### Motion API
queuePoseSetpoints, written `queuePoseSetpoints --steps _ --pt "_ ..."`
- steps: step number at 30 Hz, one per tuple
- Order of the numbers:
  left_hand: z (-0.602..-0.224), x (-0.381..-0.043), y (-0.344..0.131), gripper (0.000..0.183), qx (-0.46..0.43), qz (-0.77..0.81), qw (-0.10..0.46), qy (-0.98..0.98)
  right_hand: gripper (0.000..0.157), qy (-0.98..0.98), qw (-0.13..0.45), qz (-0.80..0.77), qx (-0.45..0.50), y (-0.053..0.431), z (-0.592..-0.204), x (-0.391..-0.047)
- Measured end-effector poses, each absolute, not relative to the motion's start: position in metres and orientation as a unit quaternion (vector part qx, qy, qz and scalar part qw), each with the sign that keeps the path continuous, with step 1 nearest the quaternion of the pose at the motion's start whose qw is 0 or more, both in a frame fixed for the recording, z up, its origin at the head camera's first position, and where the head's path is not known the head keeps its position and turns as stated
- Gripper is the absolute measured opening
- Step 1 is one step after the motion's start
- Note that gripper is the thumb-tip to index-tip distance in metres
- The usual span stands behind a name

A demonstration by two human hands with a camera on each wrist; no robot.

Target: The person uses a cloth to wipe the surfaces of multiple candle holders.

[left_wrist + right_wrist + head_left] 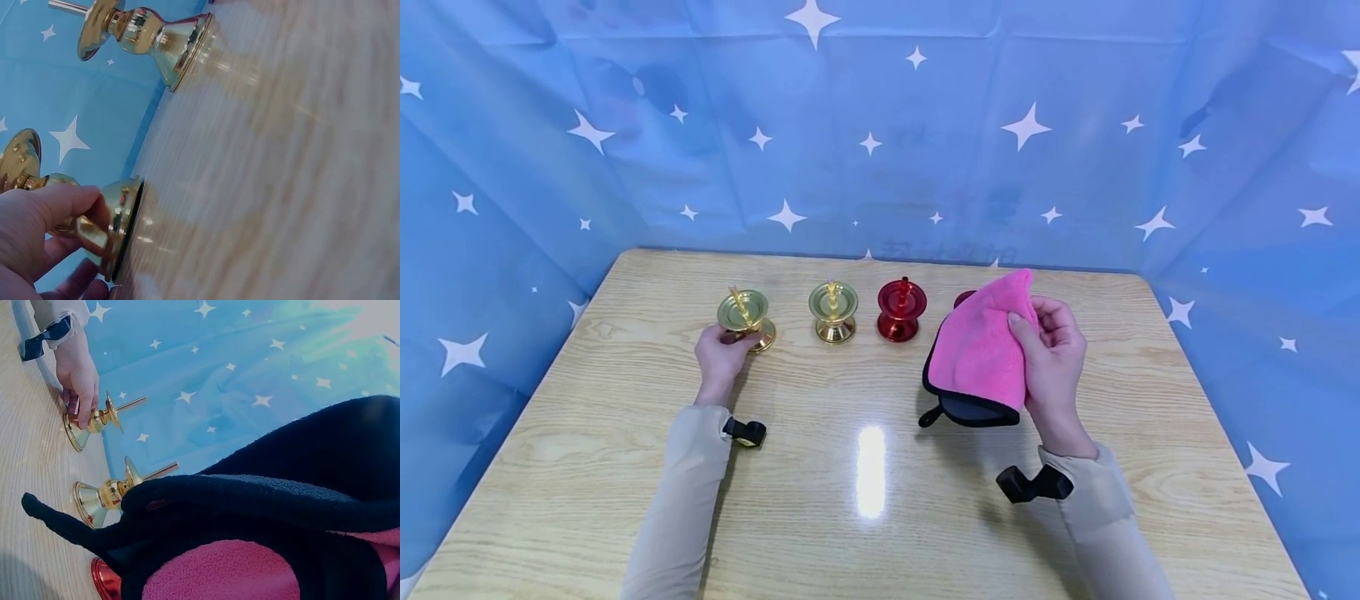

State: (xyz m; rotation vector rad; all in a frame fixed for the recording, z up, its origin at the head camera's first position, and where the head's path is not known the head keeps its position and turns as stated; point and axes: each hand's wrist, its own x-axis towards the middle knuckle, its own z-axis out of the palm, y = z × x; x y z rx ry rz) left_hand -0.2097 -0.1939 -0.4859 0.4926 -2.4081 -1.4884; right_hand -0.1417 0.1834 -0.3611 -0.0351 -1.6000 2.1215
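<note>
My left hand (721,360) grips a gold candle holder (743,307) by its lower stem and base at the left of the table. In the left wrist view, thumb and fingers curl round that flared base (115,219), its rim right at the tabletop. My right hand (1057,358) pinches a pink cloth (981,350) with a black border and a dark grey reverse side. The cloth hangs down from the thumb and fingers, a small black loop (930,416) at its lower corner. Behind it a dark red holder (964,297) is mostly hidden.
A second gold candle holder (834,310) and a red one (902,308) stand upright between the hands, in a row near the table's back edge. The pale wooden table (805,517) meets a blue curtain (865,100) with white stars behind and at both sides.
</note>
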Motion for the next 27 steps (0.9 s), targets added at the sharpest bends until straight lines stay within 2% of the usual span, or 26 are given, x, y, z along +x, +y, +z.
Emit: queuePoseSetpoints --steps 7,13,21,27 --pt "-0.487 -0.206 -0.195 0.030 0.148 -0.544 0.181 -0.806 0.020 -0.582 0.240 0.777 -0.012 0.183 -0.361 -0.142" --pt "-0.481 -0.202 -0.197 0.032 0.072 -0.531 0.224 -0.814 0.019 -0.576 0.239 0.781 -0.007 0.183 -0.360 -0.142" --pt "-0.466 -0.197 -0.192 0.033 0.016 -0.537 0.239 -0.809 0.019 -0.571 0.239 0.786 -0.010 0.182 -0.360 -0.142" --pt "-0.443 -0.188 -0.182 0.027 -0.005 -0.545 0.265 -0.795 0.019 -0.565 0.239 0.790 -0.007 0.182 -0.360 -0.143"
